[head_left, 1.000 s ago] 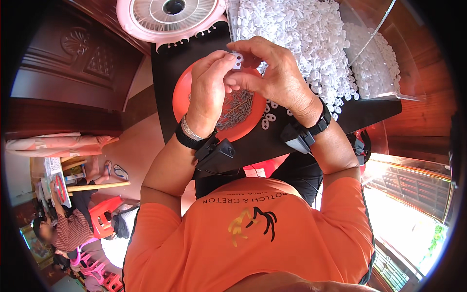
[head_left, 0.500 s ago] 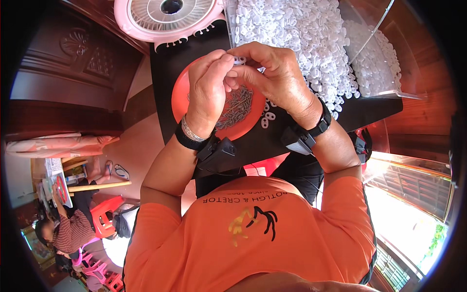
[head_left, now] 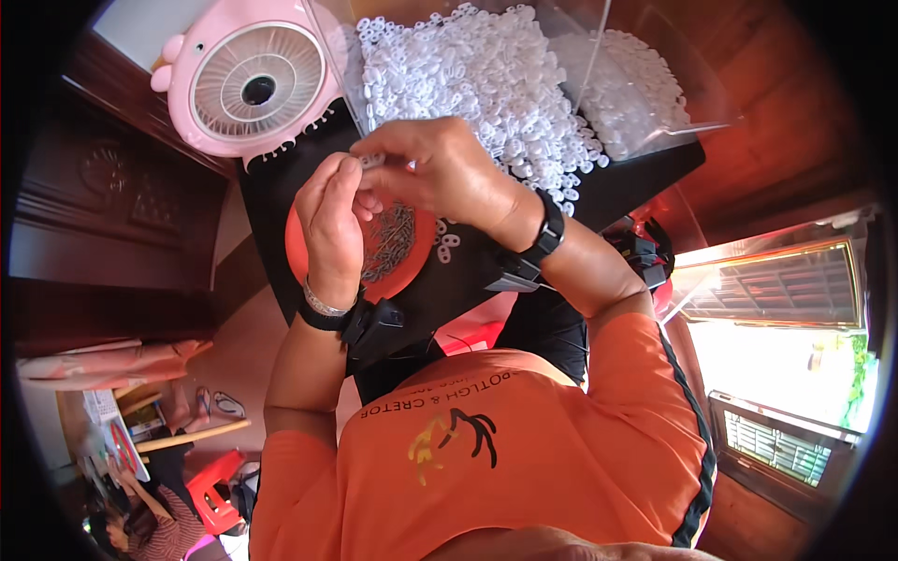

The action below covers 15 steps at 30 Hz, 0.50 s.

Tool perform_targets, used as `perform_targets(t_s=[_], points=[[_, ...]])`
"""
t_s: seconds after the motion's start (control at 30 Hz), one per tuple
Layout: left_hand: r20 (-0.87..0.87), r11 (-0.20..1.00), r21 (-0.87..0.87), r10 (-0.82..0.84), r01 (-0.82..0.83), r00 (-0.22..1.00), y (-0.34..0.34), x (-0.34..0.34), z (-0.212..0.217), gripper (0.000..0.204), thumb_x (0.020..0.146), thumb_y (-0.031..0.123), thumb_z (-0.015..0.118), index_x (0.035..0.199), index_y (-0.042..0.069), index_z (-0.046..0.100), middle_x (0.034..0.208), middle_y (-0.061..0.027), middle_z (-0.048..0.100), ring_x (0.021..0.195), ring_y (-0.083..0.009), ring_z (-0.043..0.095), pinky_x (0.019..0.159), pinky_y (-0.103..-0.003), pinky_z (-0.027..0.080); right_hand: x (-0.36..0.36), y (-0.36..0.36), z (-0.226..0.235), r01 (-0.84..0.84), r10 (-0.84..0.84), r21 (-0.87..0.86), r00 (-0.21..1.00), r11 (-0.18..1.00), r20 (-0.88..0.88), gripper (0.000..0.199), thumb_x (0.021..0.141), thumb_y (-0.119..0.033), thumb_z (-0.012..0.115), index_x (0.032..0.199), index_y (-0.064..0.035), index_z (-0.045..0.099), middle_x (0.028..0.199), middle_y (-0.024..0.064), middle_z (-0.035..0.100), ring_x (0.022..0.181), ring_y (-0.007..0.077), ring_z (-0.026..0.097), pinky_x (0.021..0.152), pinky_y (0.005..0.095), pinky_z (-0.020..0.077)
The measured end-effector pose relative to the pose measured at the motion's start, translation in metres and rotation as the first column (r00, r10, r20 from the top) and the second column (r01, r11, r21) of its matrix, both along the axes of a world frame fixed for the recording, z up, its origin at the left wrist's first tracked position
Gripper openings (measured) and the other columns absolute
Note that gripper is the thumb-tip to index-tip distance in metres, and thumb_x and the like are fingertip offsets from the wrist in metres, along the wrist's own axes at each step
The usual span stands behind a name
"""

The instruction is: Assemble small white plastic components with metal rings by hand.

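Note:
A small white plastic piece with two holes [head_left: 372, 160] sits at the meeting fingertips of both hands. My left hand [head_left: 330, 229] is closed, its thumb and fingers pinching the piece from the left. From the other side, my right hand [head_left: 458, 178] curls its index finger and thumb round it; those fingers are slightly blurred. A bright white speck shows in the right hand's finger gap, too small to name. Below the hands lies a round orange-red bowl [head_left: 412, 279], partly covered by my left hand and holding many small grey metal parts [head_left: 391, 245] like pins or screws.
A large heap of similar white pieces [head_left: 468, 79] lies beyond my right hand, with a clear plastic bin [head_left: 697, 122] around it. Several loose ones [head_left: 447, 249] rest beside the bowl on the black table [head_left: 440, 304]. A pink fan [head_left: 210, 140] stands far left. Another person [head_left: 168, 524] is at lower left.
The whole view has shifted, so table, bowl and heap appear further left and more of the fan shows. Both hands stay together at the white piece; the right fingers have moved slightly.

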<state>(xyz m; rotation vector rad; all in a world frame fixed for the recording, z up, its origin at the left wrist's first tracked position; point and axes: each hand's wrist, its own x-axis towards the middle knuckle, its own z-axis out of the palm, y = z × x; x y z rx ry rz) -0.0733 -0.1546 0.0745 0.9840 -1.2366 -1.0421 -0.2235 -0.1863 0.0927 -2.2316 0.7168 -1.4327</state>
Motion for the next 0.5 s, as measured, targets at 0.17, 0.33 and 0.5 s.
perform_targets(t_s=[0.17,0.33,0.5], points=[[-0.024,0.993,-0.118,0.015,-0.018,1.0,0.009,0.01,0.016,0.028,0.09,0.025,0.049,0.081,0.001,0.061,0.063,0.0012,0.052,0.055,-0.0056,0.048,0.05,-0.019,0.034,-0.057,-0.002,0.068,0.404,-0.404,-0.116,0.914,0.907,0.021,0.022,0.078,-0.016,0.07,0.095,-0.0031,0.067,0.079,0.0099,0.067,0.068,0.0155,0.064,0.06,0.0287,0.0497],[-0.088,0.974,-0.222,0.017,-0.036,0.996,0.017,0.017,0.043,0.024,0.089,0.02,0.049,0.081,0.001,0.062,0.061,0.0016,0.052,0.054,-0.0059,0.049,0.049,-0.018,0.032,-0.156,-0.023,0.09,0.688,-0.742,-0.341,0.669,0.641,-0.046,0.029,0.08,-0.015,0.067,0.106,-0.0017,0.064,0.088,0.0139,0.068,0.073,0.022,0.065,0.065,0.0296,0.051],[-0.118,0.972,-0.234,-0.013,-0.015,0.993,0.043,0.031,0.05,0.025,0.09,0.019,0.047,0.081,0.001,0.062,0.061,0.001,0.051,0.053,-0.006,0.048,0.049,-0.018,0.032,-0.177,-0.02,0.055,0.629,-0.697,-0.302,0.63,0.716,-0.343,0.021,0.083,-0.02,0.065,0.099,-0.0065,0.068,0.081,0.009,0.068,0.075,0.0163,0.066,0.066,0.0278,0.0503]])
